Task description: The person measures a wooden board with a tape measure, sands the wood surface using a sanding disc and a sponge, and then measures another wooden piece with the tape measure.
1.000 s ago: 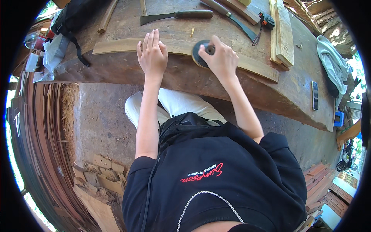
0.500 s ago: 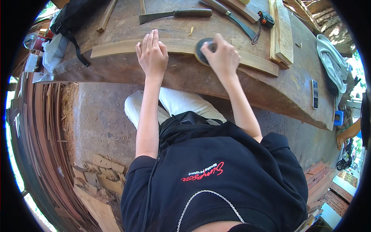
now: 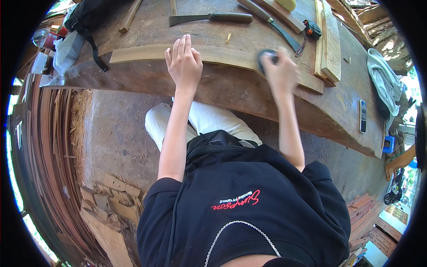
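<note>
Strip of wood (image 3: 227, 58), probably stiff, light and best steadied from above, lay in the head view beneath your flattened left hand (image 3: 184, 66) and extended toward the rigid-looking dark disc (image 3: 261, 64) your blurred right hand (image 3: 283, 74) gripped, while red-and-white lettering (image 3: 235, 202) marked your black shirt (image 3: 275, 191) below both hands.

Between my left hand (image 3: 183, 67) and my right hand (image 3: 283, 76), the wooden strip (image 3: 224, 58) leaves an open run, stopped by the round black disc (image 3: 265, 63) under my right fingers. Beyond the strip, a lane of bare workbench (image 3: 147, 33) lets a hand pass sideways, broken by a small wood chip (image 3: 228, 38) and bounded by the wood-handled knife (image 3: 230, 18). Rightward, the tape measure (image 3: 314, 29) and pale boards (image 3: 332, 49) block me; leftward, a black strap (image 3: 92, 44) does.
</note>
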The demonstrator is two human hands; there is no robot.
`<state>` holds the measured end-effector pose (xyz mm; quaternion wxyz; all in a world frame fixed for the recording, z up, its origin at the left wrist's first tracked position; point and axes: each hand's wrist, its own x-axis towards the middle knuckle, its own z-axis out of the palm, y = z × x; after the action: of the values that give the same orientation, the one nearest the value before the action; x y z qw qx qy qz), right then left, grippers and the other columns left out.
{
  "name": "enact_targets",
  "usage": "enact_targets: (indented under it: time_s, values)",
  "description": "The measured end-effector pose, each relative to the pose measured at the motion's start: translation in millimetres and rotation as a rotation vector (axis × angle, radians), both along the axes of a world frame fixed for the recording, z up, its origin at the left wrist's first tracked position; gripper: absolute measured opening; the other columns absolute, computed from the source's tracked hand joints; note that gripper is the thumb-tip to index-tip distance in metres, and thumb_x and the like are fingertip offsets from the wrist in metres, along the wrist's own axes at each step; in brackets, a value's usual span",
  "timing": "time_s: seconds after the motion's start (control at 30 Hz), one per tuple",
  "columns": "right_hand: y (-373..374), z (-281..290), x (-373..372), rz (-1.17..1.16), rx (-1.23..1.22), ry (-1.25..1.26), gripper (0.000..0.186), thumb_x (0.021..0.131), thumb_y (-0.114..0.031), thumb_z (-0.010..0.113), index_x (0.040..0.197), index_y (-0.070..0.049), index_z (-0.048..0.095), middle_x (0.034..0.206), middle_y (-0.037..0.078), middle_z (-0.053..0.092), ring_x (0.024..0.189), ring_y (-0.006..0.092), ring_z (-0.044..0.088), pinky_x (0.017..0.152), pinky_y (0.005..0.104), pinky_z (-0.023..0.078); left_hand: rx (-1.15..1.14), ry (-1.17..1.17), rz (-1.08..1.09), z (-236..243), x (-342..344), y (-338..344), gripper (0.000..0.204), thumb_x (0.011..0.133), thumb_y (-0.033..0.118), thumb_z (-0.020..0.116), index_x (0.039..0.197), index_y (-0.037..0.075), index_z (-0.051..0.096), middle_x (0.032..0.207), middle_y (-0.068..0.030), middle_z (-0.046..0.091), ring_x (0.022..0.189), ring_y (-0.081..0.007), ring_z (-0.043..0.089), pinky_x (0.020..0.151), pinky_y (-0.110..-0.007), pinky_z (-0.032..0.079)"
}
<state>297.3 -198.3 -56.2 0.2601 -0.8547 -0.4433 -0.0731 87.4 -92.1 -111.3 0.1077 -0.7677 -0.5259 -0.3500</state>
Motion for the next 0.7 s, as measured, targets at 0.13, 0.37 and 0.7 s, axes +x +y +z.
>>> enact_targets:
  time_s: [0.13, 0.37, 0.7]
  values:
    - [30, 0, -47, 0.226, 0.021, 0.094, 0.030, 0.079, -0.041, 0.057, 0.087, -0.012, 0.061, 0.074, 0.014, 0.068, 0.071, 0.0345, 0.067, 0.062, 0.0463, 0.051, 0.010, -0.004, -0.026, 0, 5, 2, 0.041, 0.090, 0.019, 0.039, 0.125, 0.008, 0.056, 0.125, -0.0061, 0.059, 0.119, -0.0190, 0.051, 0.104, -0.038, 0.031]
    - [-38, 3, 57, -0.153, -0.035, -0.016, 0.031, 0.078, -0.043, 0.059, 0.083, -0.012, 0.060, 0.075, 0.014, 0.068, 0.073, 0.0365, 0.067, 0.063, 0.0482, 0.050, -0.002, -0.018, -0.020, 1, -3, -2, 0.040, 0.091, 0.020, 0.039, 0.126, 0.008, 0.056, 0.124, -0.0056, 0.059, 0.119, -0.0184, 0.051, 0.103, -0.038, 0.031]
    - [45, -2, -69, 0.351, 0.117, 0.009, 0.029, 0.079, -0.040, 0.058, 0.085, -0.012, 0.060, 0.075, 0.012, 0.068, 0.068, 0.0338, 0.067, 0.059, 0.0446, 0.051, 0.021, 0.016, 0.007, 2, 6, 1, 0.040, 0.091, 0.019, 0.039, 0.125, 0.008, 0.056, 0.123, -0.0053, 0.059, 0.119, -0.0182, 0.051, 0.103, -0.038, 0.031]
